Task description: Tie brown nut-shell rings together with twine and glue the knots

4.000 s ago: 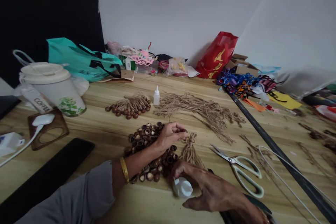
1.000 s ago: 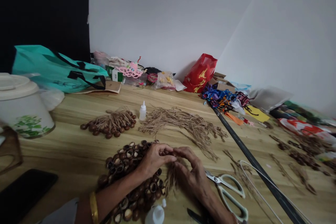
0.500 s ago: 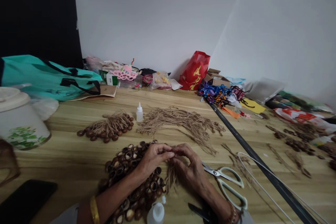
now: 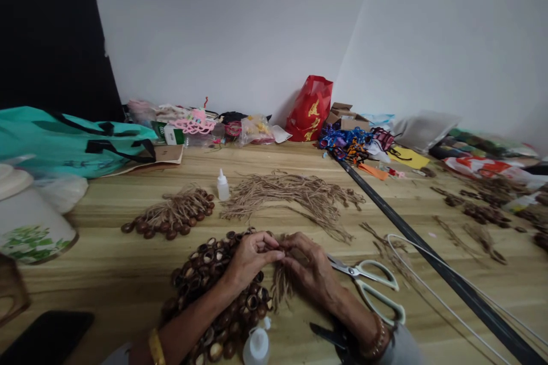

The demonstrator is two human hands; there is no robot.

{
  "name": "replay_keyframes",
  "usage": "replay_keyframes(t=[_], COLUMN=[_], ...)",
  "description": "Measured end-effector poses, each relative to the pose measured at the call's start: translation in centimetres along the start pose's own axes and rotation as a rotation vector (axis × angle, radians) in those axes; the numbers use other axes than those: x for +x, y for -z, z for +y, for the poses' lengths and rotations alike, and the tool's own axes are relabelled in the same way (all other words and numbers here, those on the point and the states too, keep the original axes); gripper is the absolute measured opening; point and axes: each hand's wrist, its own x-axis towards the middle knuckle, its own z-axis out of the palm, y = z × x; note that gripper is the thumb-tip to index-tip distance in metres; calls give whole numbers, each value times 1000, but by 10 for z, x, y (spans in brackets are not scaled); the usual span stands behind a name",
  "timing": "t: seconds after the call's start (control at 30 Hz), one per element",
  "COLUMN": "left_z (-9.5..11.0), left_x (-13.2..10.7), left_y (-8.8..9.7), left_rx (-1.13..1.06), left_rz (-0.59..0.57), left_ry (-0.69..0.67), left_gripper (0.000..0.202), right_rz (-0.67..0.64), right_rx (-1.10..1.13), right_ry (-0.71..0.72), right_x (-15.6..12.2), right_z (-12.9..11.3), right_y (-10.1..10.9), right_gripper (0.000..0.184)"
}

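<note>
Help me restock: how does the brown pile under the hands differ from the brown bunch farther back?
The near pile is loose hollow shells, pale insides showing; the far bunch is rounded beads joined to tan cords. The near pile is bigger and the left hand rests over it; the far bunch lies untouched. Both are brown, on the wooden table.

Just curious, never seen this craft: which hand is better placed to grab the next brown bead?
Probably the left hand: it rests on the bead pile, while the right hand sits over the string bundle, beside the scissors.
</note>
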Motion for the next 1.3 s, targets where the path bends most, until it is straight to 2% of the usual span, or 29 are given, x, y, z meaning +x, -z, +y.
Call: replay_keyframes(t=[0.23, 0.57, 0.83, 1.13, 1.3], left_z=[-5, 6, 17, 18, 18], left_x=[0, -5, -10, -9, -11], left_y=[-1, -3, -7, -8, -10], left_rx=[-20, 43, 130, 136, 157], left_rz=[-16, -27, 17, 45, 52], left_ry=[-23, -8, -3, 9, 15], left_gripper=[20, 14, 15, 14, 13], right_rz=[29, 20, 52, 50, 21], right_rx=[-35, 4, 31, -38, -52], right_ry=[62, -7, -39, -25, -47], right_x=[-2, -4, -4, -4, -3], right_z=[4, 2, 5, 7, 3], right_y=[-1, 4, 2, -2, -1], right_gripper=[7, 3, 6, 6, 16])
